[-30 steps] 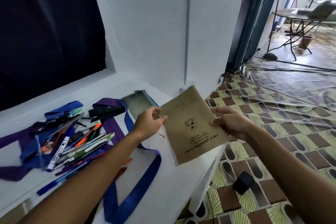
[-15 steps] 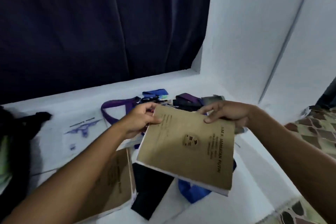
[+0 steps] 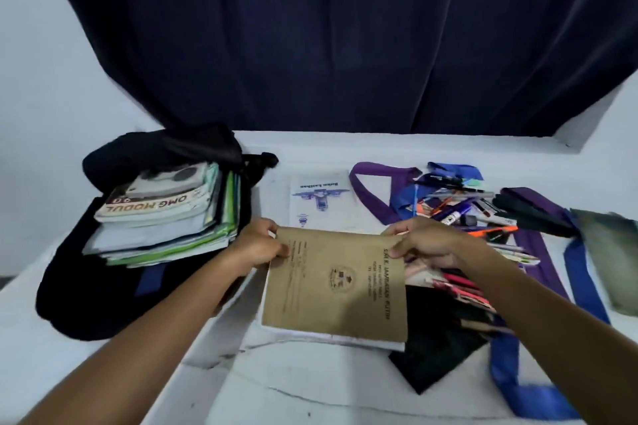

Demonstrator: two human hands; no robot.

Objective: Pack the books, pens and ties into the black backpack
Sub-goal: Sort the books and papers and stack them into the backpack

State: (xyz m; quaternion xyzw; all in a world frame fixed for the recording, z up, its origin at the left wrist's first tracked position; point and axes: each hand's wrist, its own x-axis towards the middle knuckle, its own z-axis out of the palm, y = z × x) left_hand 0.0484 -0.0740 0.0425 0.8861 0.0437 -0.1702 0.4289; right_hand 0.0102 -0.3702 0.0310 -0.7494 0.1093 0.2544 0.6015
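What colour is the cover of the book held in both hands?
Tan brown book, head view.

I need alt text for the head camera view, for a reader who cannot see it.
Both hands, left hand and right hand, hold a brown paper exercise book by its far corners over a white table. A black backpack with stacked books lies left; scattered pens and ties lie right.
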